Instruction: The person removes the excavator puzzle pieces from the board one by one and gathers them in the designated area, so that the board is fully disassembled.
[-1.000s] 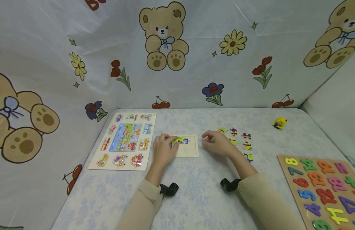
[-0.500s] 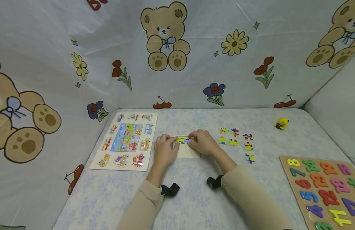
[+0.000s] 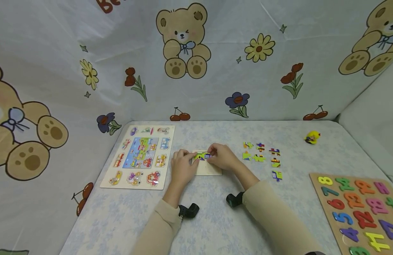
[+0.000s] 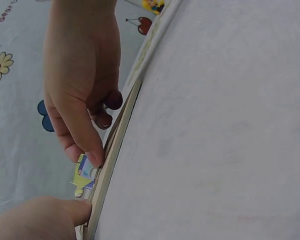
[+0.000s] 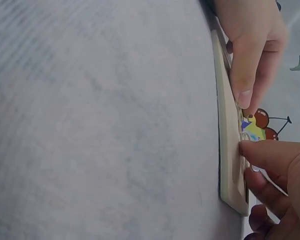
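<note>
A small wooden puzzle tray (image 3: 209,170) lies mid-table, with yellow-green and blue jigsaw pieces along its far edge. My left hand (image 3: 181,165) is at the tray's left side, thumb and index finger pinching a yellow-green puzzle piece (image 3: 200,156). From the right, my right hand (image 3: 224,157) pinches the adjoining puzzle piece (image 3: 207,155) between thumb and index finger. In the left wrist view a yellow and blue piece (image 4: 82,176) is tilted up from the tray at the right fingertips. The right wrist view shows the left thumb (image 5: 244,97) at the tray's inner edge.
Loose jigsaw pieces (image 3: 258,158) lie in rows right of the tray. A vehicle picture puzzle board (image 3: 137,180) lies at left, a number and letter board (image 3: 337,205) at front right. A yellow duck toy (image 3: 312,137) stands at back right.
My right hand has moved left from beside the loose pieces to the tray, where its fingertips now meet the piece. My left hand has stayed at the tray's left side.
</note>
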Available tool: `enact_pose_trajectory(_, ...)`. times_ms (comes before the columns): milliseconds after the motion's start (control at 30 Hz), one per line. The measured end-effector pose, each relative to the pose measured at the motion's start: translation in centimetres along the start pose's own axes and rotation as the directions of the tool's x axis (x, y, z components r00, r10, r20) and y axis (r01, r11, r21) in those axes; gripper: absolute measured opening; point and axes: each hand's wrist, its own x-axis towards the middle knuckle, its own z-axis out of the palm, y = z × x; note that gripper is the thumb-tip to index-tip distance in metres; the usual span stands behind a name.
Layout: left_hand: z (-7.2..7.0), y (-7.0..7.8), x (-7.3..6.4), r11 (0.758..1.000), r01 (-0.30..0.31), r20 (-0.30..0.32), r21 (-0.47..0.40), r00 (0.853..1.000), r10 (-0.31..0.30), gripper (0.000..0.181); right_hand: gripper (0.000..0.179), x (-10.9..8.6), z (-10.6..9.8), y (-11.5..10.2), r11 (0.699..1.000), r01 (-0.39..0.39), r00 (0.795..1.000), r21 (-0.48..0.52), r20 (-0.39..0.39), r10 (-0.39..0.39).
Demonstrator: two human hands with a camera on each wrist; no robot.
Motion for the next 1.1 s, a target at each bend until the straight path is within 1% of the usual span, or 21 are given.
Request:
enact_pose_trajectory(100,0.1,0.0,0.0,1.000,-0.003,-0.010,0.000,1.000,0.003,0.031,0.021,-0.1,-0.1,0.1,0.996,-0.006,1.000,0.093,-0.001,0.006)
enact_pose_trajectory(167,0.1,0.1,0.0,1.000,-0.007,-0.016,0.001,1.000,0.007,0.030,0.020,-0.4,-0.3,0.1,0.993,-0.006,1.000,0.122,-0.007,0.007)
enact_pose_trajectory(367,0.2,0.3,0.0,1.000,-0.009,-0.020,-0.002,1.000,0.009,0.030,0.019,-1.9,-1.4,0.1,0.987,-0.015,1.000,0.159,-0.012,0.017)
enact_pose_trajectory(533,0.2,0.3,0.0,1.000,0.007,-0.016,0.000,1.000,-0.007,0.031,0.020,-3.5,-2.7,0.8,0.984,-0.015,1.000,0.175,0.006,0.014)
enact_pose_trajectory(633,0.2,0.2,-0.1,1.000,0.010,-0.013,-0.003,1.000,-0.010,0.031,0.019,-4.6,-3.6,1.8,0.984,-0.022,1.000,0.177,0.013,0.020)
enact_pose_trajectory(800,0.1,0.1,-0.2,1.000,0.016,-0.006,-0.006,1.000,-0.016,0.031,0.020,-6.7,-5.2,3.7,0.985,-0.054,0.999,0.166,0.017,0.052)
enact_pose_trajectory(967,0.0,0.2,-0.2,1.000,0.013,-0.006,-0.014,1.000,-0.014,0.031,0.021,-8.8,-7.1,6.0,0.989,-0.069,0.998,0.130,0.004,0.069)
enact_pose_trajectory(1100,-0.1,0.3,-0.2,1.000,0.009,-0.005,-0.019,1.000,-0.009,0.031,0.021,-10.2,-8.4,7.9,0.990,-0.102,0.994,0.093,-0.016,0.104)
